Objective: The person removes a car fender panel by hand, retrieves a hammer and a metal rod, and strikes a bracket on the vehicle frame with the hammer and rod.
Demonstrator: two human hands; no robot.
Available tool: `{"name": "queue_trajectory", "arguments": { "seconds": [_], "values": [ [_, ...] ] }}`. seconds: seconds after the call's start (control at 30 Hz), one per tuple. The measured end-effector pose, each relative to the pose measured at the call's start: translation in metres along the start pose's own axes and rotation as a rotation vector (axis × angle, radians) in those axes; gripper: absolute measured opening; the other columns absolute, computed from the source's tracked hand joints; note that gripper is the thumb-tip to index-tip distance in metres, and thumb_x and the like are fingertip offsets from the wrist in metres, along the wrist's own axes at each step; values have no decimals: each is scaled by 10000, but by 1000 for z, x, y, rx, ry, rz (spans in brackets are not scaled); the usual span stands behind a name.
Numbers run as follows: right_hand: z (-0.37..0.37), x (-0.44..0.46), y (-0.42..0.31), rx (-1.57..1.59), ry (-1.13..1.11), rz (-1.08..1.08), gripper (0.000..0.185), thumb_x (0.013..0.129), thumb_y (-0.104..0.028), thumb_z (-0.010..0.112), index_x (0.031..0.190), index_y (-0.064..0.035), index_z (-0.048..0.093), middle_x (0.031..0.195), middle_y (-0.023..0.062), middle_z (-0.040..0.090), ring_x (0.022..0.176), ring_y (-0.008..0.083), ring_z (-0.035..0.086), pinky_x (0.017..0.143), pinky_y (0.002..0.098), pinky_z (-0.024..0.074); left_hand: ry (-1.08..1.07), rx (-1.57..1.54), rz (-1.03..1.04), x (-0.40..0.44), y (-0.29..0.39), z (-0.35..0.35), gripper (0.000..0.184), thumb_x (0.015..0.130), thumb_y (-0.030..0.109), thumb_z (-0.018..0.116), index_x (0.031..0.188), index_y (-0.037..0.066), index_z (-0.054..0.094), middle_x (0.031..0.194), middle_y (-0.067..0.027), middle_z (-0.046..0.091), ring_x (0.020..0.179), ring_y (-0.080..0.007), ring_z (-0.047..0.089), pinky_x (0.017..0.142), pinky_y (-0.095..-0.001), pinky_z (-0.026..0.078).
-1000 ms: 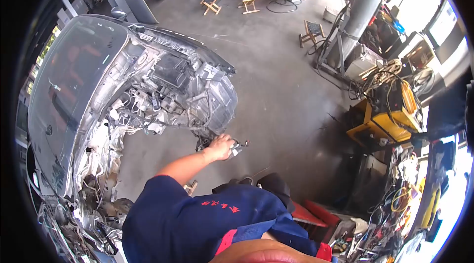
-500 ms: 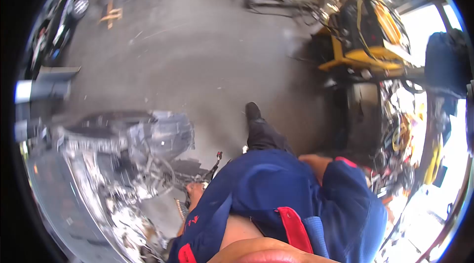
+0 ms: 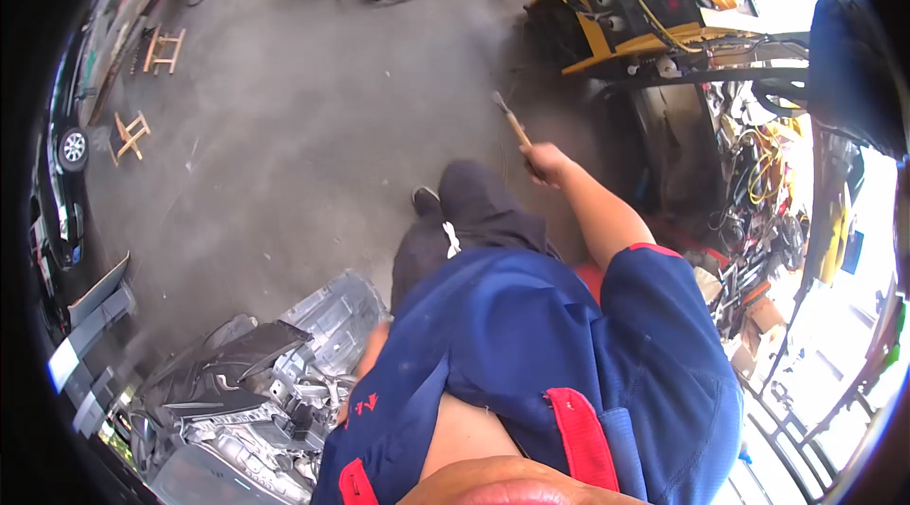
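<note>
My right hand (image 3: 544,164) is closed around the wooden handle of a hammer-like tool (image 3: 513,120), held out in front of my body with its metal end pointing away over the floor. At my left side, my left forearm (image 3: 373,349) shows beside the blue jacket; the hand itself is hidden. Close to that arm lies the opened front of a car (image 3: 275,401), with bare metal and engine parts showing.
A yellow and black machine (image 3: 645,2) with cables stands ahead to the right. Tools and cords crowd a rack (image 3: 758,164) on the right. Small wooden stools (image 3: 165,51) and a dark car (image 3: 68,154) are at the left.
My view has turned right, so the opened car has shifted to the lower left. My right arm has come out from my side with the wooden-handled tool now visible. My left hand has gone out of sight.
</note>
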State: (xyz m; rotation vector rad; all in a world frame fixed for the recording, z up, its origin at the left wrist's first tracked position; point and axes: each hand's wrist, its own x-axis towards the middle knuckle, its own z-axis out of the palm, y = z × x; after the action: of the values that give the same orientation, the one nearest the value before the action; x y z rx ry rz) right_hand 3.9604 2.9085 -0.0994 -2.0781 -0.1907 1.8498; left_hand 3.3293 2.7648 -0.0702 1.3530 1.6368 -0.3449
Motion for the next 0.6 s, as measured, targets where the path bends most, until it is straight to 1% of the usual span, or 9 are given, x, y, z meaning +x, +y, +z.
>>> {"name": "queue_trajectory", "arguments": {
  "seconds": [0.1, 0.13, 0.2, 0.27, 0.37, 0.43, 0.5, 0.53, 0.6],
  "values": [
    [13, 39, -42, 468, -78, 92, 195, 1018, -189, 584, 849, -92, 577, 715, 12, 567, 555, 141, 544, 501, 290, 492, 58, 238, 253, 79, 13, -88, 306, 945, 235, 553, 1076, 13, 718, 1037, -212, 738, 933, -388, 682, 870, -488, 543],
    [14, 49, -51, 518, -97, 104, 160, 1009, -165, 586, 870, -88, 580, 717, 11, 564, 564, 134, 547, 514, 281, 499, 89, 214, -25, 90, 58, -124, 298, 962, 182, 540, 1124, -6, 706, 1028, -200, 742, 927, -333, 698, 889, -416, 556],
    [6, 94, -63, 555, -126, 156, 149, 958, -91, 622, 817, -48, 604, 677, 44, 567, 528, 153, 558, 487, 306, 514, 278, -322, -18, 123, 83, -167, 301, 1016, 147, 498, 1207, -16, 663, 1045, -161, 739, 928, -257, 703, 852, -361, 567],
    [-8, 131, -92, 499, -78, 153, 75, 917, -36, 637, 845, -19, 628, 686, 63, 585, 523, 164, 569, 459, 315, 482, 286, -650, -98, 124, 179, -204, 303, 1059, 138, 452, 1263, -11, 620, 1071, -123, 724, 925, -190, 691, 831, -327, 567],
    [-53, 216, -141, 287, -21, 126, 103, 865, -27, 679, 768, -19, 647, 657, 83, 593, 507, 188, 569, 445, 350, 455, 310, -642, -233, 159, 219, -203, 301, 1070, 166, 460, 1277, 0, 604, 1063, -111, 717, 921, -182, 687, 802, -319, 569],
    [-94, 244, -174, 261, 60, 105, 123, 822, -36, 702, 714, -22, 645, 614, 83, 570, 501, 195, 561, 456, 363, 439, 141, -528, -304, 171, 226, -186, 271, 1040, 144, 486, 1226, 18, 638, 1046, -99, 723, 904, -181, 691, 778, -328, 570],
    [-141, 281, -201, 269, 199, 102, 121, 841, -80, 709, 758, -8, 659, 695, 82, 602, 558, 199, 577, 490, 396, 467, -54, -272, -245, 174, 279, -159, 247, 1020, 122, 510, 1169, 5, 669, 1024, -111, 734, 900, -186, 702, 799, -336, 572],
    [-161, 277, -220, 129, 293, -22, 146, 869, -131, 710, 810, -5, 668, 741, 88, 615, 585, 200, 583, 514, 403, 484, -164, -168, -169, 179, 295, -151, 238, 1012, 111, 522, 1146, -4, 682, 1013, -121, 740, 898, -189, 708, 816, -338, 573],
    [-203, 311, -240, 355, 442, -15, 175, 896, -178, 725, 934, -18, 667, 752, 87, 620, 587, 212, 594, 517, 392, 485, -173, -127, -100, 190, 315, -133, 243, 1006, 100, 539, 1154, -23, 686, 1011, -141, 750, 905, -198, 718, 845, -334, 569]
  ]
}}
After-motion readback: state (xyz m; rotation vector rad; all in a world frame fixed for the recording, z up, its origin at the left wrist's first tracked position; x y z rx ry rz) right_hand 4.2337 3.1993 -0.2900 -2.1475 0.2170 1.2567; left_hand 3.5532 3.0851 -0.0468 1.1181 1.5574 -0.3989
